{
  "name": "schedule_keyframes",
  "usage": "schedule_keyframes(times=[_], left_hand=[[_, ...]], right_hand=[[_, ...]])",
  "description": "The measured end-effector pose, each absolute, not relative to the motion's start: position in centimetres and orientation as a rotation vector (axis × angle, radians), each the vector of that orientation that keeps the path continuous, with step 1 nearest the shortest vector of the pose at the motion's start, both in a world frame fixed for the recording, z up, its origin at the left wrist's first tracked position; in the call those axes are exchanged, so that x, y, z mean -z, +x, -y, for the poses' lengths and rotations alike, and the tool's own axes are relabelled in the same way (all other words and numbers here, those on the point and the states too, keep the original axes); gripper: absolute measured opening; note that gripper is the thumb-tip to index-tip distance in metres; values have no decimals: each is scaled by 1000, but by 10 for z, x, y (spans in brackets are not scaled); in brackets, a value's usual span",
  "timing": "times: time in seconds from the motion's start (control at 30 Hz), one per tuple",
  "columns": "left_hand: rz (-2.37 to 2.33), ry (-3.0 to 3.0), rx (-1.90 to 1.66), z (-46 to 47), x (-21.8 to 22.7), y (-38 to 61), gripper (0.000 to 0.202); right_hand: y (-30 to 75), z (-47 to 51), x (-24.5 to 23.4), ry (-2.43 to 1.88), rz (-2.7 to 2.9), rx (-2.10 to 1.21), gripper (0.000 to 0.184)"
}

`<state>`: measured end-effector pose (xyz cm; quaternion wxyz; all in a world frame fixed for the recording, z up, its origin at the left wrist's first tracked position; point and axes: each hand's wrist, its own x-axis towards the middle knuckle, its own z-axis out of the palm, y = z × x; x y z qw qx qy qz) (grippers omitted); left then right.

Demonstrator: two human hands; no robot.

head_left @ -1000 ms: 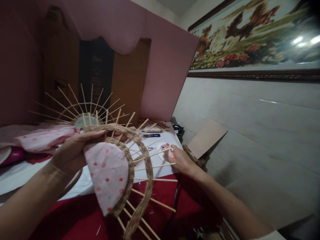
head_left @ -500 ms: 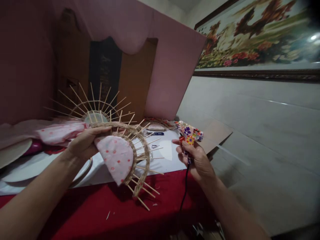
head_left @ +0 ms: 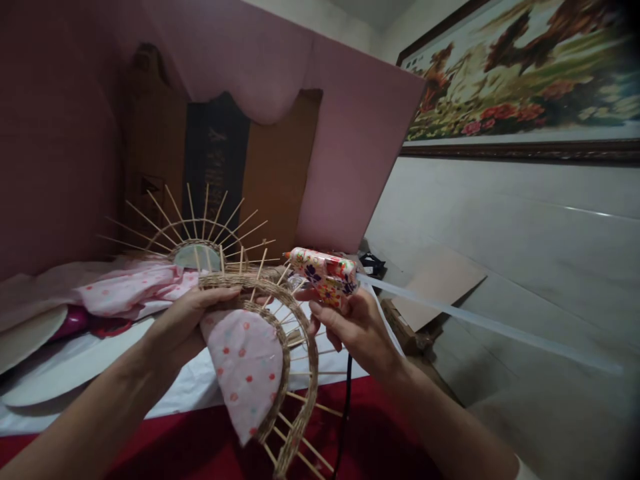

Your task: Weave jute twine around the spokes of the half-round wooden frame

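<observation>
My left hand [head_left: 203, 310] grips the upper left end of a half-round craft piece [head_left: 249, 373]. It has a pink dotted cloth centre, two bands of twisted cord and thin wooden sticks fanning outward. In my right hand [head_left: 353, 320] is a flower-patterned hot glue gun [head_left: 325, 272], its orange nozzle pointing left above the cord bands. A long clear glue stick [head_left: 480, 320] sticks out of its rear, and a black cord [head_left: 345, 413] hangs beneath. The nozzle seems close to the sticks; contact cannot be made out.
A second stick-fan piece [head_left: 197, 255] stands behind, beside bunched dotted pink cloth [head_left: 135, 290]. White oval boards [head_left: 70, 363] lie at left on a white sheet over red cloth [head_left: 185, 433]. A cardboard box [head_left: 280, 173] and pink panel [head_left: 360, 133] rise behind; a flat board [head_left: 440, 287] leans at right.
My right hand has brought the glue gun left and turned its nozzle toward the craft piece. The craft piece, in my left hand, appears lower and slightly further right in view.
</observation>
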<state>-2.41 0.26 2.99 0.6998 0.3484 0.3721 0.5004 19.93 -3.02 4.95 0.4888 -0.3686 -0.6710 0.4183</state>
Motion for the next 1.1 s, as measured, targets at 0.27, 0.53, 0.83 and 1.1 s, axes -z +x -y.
schedule_keyframes(times=[0.27,0.53,0.83,1.1], left_hand=[[-918,768,-1132,3,-32,-17,18],[-958,788,-1151,6,-29,-17,21],[-935,733,-1116,4,-22,-18,23],[-885,709,-1119,2,-20,-19,18]], right_hand=[[188,15,-52,-898,1666,-1110,22],[183,12,-49,-924,1692,-1156,20],[184,6,-38,-910,1675,-1157,18],[187,10,-41,-938,1688,-1163,22]])
